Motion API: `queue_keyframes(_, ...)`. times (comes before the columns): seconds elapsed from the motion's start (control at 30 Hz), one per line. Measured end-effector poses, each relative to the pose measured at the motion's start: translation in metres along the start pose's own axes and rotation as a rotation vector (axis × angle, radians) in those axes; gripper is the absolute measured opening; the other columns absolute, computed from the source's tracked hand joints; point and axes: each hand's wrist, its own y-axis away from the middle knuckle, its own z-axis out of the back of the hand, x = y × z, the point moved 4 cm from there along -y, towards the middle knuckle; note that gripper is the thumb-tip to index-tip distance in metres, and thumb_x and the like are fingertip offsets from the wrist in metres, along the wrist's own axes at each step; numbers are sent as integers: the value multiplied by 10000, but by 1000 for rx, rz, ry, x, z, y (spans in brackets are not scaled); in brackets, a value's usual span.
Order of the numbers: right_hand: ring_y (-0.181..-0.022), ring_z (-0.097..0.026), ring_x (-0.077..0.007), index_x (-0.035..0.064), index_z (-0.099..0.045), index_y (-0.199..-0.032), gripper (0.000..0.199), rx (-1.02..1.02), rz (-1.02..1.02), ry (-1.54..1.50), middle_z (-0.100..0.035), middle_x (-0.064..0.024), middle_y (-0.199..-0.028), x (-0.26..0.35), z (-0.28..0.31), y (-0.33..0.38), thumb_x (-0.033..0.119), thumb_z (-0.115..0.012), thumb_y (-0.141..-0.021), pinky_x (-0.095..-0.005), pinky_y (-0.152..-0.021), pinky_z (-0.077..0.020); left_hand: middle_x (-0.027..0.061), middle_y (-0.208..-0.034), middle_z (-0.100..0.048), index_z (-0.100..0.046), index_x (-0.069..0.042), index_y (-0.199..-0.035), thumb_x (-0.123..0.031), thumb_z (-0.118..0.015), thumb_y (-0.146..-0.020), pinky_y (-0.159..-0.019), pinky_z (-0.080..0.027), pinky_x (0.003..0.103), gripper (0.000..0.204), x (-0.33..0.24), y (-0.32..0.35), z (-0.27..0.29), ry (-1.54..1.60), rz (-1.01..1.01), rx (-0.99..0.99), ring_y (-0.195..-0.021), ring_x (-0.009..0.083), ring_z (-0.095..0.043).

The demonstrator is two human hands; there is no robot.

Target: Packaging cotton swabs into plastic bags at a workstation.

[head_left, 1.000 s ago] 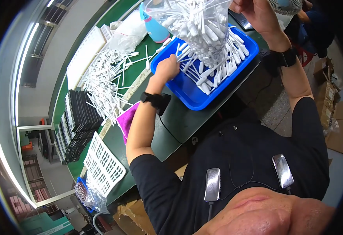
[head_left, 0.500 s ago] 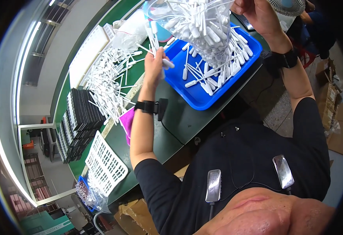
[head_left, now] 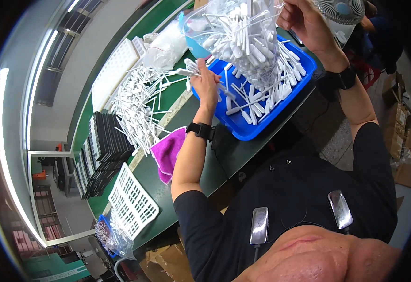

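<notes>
A bunch of slender white plastic bulb-ended droppers (head_left: 186, 72) is held in the left hand's (head_left: 207, 89) curled fingers; probably light, slippery, soft-bulbed, best gripped by stems. A limp-looking clear plastic bag (head_left: 257, 47) of droppers is pinched at its top by the right hand's (head_left: 304, 21) fingers. Right of the left fingers, the blue plastic tray (head_left: 245, 135) is overhung by the bag, blocking access; left, a loose white dropper pile (head_left: 139, 105) is spread on the green bench (head_left: 217, 162).

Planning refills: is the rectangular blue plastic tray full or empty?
Partly filled: white, thick-ended plastic sticks lie in the tray, with bare blue bottom showing.
</notes>
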Motion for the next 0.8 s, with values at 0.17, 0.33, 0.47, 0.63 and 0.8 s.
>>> queue_keyframes(0.17, -558, -530, -144, 92, -494, -728, 264, -617, -119, 767, -506, -15, -619, 11, -28, 10, 208, -545, -960, -296, -582, -465, 21, -536, -486, -521, -44, -679, -395, -546, -996, -495, -444, 284, 473, -3, 1, 4, -244, -121, -30, -472, 126, -523)
queue_keyframes(0.33, -576, -531, -130, 91, -497, -760, 255, -578, -123, 804, -502, -7, -643, 7, -36, 9, 228, -528, -973, -270, -580, -452, 45, -515, -538, -555, -31, -627, -452, -557, -972, -468, -390, 283, 545, 4, 12, 10, -467, 52, 44, -464, 121, -505)
queue_keyframes(0.47, -586, -493, -99, 91, -450, -792, 275, -512, -162, 917, -440, 11, -662, 10, -33, 8, 266, -490, -1000, -237, -592, -417, 29, -484, -500, -517, -91, -600, -394, -441, -1041, -475, -407, 270, 540, -107, 2, 27, -89, -393, -59, -446, 114, -475)
queue_keyframes(0.63, -589, -498, -91, 93, -446, -786, 280, -486, -168, 932, -434, 15, -646, 14, -33, 9, 265, -495, -1001, -231, -582, -418, 24, -563, -530, -427, -98, -631, -523, -299, -1040, -596, -509, 316, 604, -278, 3, -32, 37, -903, 223, -547, 137, -524)
queue_keyframes(0.8, -592, -499, -81, 97, -432, -759, 294, -540, -156, 865, -436, 17, -642, 7, -37, 1, 252, -496, -1000, -223, -566, -418, 88, -788, -659, -566, -41, -826, -381, -451, -1039, -755, -514, 353, 418, -252, -28, -121, -257, -1044, 752, -732, 155, -615)
